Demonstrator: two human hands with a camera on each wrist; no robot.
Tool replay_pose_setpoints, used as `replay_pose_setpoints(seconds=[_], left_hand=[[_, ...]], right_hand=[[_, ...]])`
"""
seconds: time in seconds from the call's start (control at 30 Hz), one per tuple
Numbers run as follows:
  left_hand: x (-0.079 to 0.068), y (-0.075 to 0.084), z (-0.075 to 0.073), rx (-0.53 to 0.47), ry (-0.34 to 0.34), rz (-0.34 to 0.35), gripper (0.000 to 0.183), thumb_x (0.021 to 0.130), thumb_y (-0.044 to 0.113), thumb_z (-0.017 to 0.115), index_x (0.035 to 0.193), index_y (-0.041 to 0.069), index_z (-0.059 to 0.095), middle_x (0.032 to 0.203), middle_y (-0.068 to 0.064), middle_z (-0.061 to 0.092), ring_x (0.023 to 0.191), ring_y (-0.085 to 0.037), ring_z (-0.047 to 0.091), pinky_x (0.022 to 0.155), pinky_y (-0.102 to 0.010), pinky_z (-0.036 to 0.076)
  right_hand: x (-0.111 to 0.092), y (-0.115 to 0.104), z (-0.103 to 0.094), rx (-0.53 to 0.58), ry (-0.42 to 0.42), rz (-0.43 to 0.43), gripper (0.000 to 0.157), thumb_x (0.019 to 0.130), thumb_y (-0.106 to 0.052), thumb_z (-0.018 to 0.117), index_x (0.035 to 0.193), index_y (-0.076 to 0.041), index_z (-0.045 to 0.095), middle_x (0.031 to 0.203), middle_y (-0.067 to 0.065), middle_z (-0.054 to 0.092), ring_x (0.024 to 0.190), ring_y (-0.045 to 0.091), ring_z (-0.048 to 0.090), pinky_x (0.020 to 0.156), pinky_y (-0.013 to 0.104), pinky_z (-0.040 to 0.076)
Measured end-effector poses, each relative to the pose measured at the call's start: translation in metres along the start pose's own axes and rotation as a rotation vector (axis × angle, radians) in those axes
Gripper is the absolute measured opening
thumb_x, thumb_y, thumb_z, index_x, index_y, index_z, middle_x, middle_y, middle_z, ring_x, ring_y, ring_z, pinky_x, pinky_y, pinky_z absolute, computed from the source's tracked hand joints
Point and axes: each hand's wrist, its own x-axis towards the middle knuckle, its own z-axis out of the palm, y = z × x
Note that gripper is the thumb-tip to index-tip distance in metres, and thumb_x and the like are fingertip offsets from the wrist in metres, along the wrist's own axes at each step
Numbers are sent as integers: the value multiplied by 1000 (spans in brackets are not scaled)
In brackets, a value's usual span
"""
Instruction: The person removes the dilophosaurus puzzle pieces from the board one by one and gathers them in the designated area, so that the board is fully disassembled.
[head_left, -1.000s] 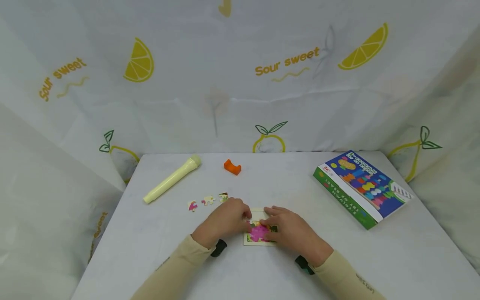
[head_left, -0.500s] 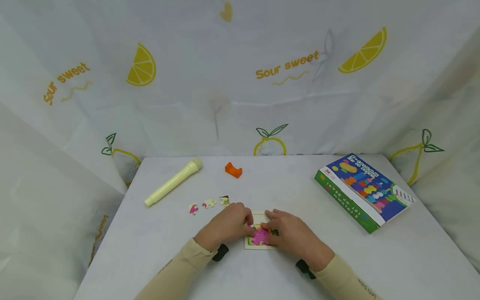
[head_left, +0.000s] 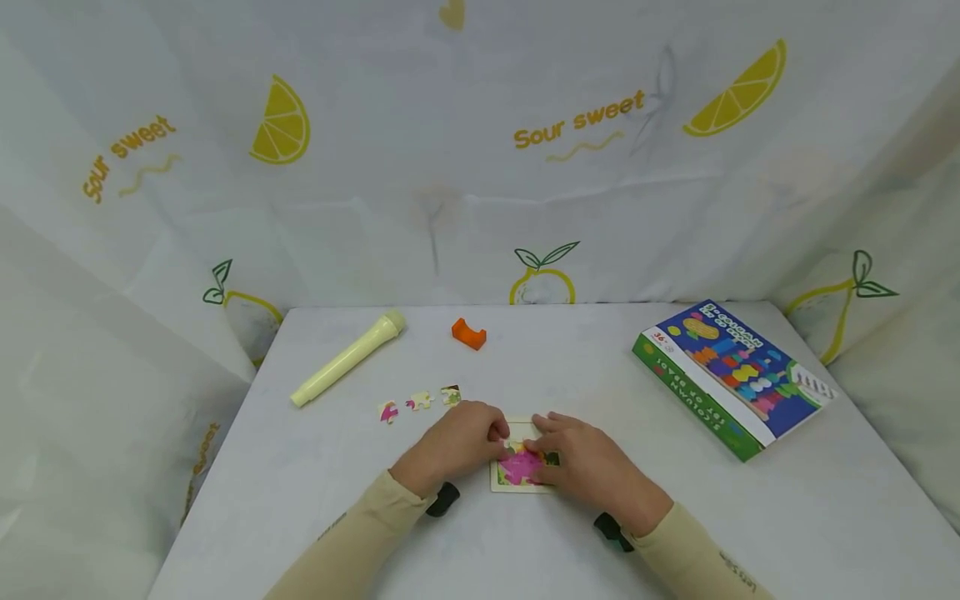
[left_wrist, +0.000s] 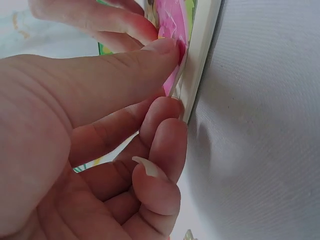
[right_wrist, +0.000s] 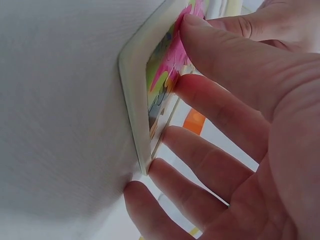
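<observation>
A small jigsaw tray [head_left: 501,489] with a pale rim lies on the white table, partly filled by a pink and green picture [head_left: 517,468]. At its left side my left hand [head_left: 461,442] pinches a pink puzzle piece [left_wrist: 172,82] between thumb and index finger; the piece stands tilted against the tray's inner edge. My right hand [head_left: 592,462] rests on the tray from the right. Its thumb and index fingertip touch the picture, while other fingers lie along the far rim, as the right wrist view shows. Both hands hide parts of the tray.
Three loose puzzle pieces [head_left: 420,401] lie in a row behind my left hand. Farther back are a pale yellow microphone-shaped stick [head_left: 345,362] and an orange notched block [head_left: 468,334]. A blue and green toy box [head_left: 738,371] lies at the right. A printed curtain hangs behind the table.
Both hands stay at the tray, the left fingers shifting slightly over its left side. The whole head view shifts a little; the loose pieces stay put on the table.
</observation>
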Motion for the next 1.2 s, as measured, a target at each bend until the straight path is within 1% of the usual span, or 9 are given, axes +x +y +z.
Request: replay_pose_setpoints(seconds=[0.13, 0.3, 0.57, 0.7, 0.8, 0.9, 1.0, 1.2], left_hand=[[0, -1, -1, -38, 2, -6, 5, 98, 18, 81, 94, 16, 79, 83, 9, 68, 78, -9, 59, 72, -23, 50], [1, -4, -3, -75, 11, -18, 7, 99, 17, 80, 92, 18, 80, 85, 10, 70, 82, -10, 60, 77, -25, 51], [4, -10, -4, -122, -1, -10, 8, 97, 19, 82, 89, 21, 81, 82, 12, 70, 84, -10, 60, 77, -27, 50], [5, -12, -5, -158, -18, -2, 8, 98, 21, 81, 90, 22, 81, 82, 13, 72, 85, -10, 60, 77, -27, 50], [4, -13, -7, -177, -26, -1, 8, 99, 23, 81, 90, 23, 81, 83, 13, 73, 85, -9, 61, 78, -27, 50], [0, -18, -12, -183, -3, 0, 9, 99, 22, 79, 91, 23, 81, 84, 11, 75, 84, -9, 61, 77, -27, 50], [-8, -27, -19, -182, 33, -10, 9, 100, 21, 78, 92, 23, 80, 85, 7, 76, 84, -10, 62, 77, -27, 51], [-33, -47, -37, -191, 94, -57, 8, 101, 21, 76, 94, 25, 79, 87, 6, 76, 85, -11, 63, 78, -28, 51]], right_hand=[[0, 0, 0, -2, 3, -5, 40, 89, -30, 90, 126, -18, 82, 157, 8, 62, 153, 33, 52, 119, 55, 48], [0, 2, 1, -9, 7, -9, 40, 90, -31, 90, 126, -18, 82, 157, 8, 62, 153, 34, 52, 119, 55, 48], [-1, 2, 0, -11, 8, -19, 40, 89, -31, 90, 126, -17, 82, 157, 8, 62, 153, 33, 52, 119, 55, 48], [-2, 1, -1, -8, 4, -23, 39, 89, -30, 90, 126, -17, 82, 157, 8, 62, 153, 34, 52, 119, 55, 48], [-2, 0, -1, 1, -4, -19, 40, 89, -29, 90, 126, -16, 82, 157, 8, 62, 153, 34, 51, 120, 55, 48], [0, 0, 1, 7, -14, -9, 40, 90, -30, 90, 126, -17, 82, 158, 7, 61, 154, 32, 50, 121, 54, 46], [2, -1, 4, 3, -26, 4, 41, 90, -32, 90, 128, -19, 81, 160, 5, 60, 155, 31, 49, 122, 53, 45], [-1, 1, 1, -18, -37, 10, 41, 92, -35, 87, 130, -23, 80, 162, 4, 58, 156, 31, 48, 123, 54, 45]])
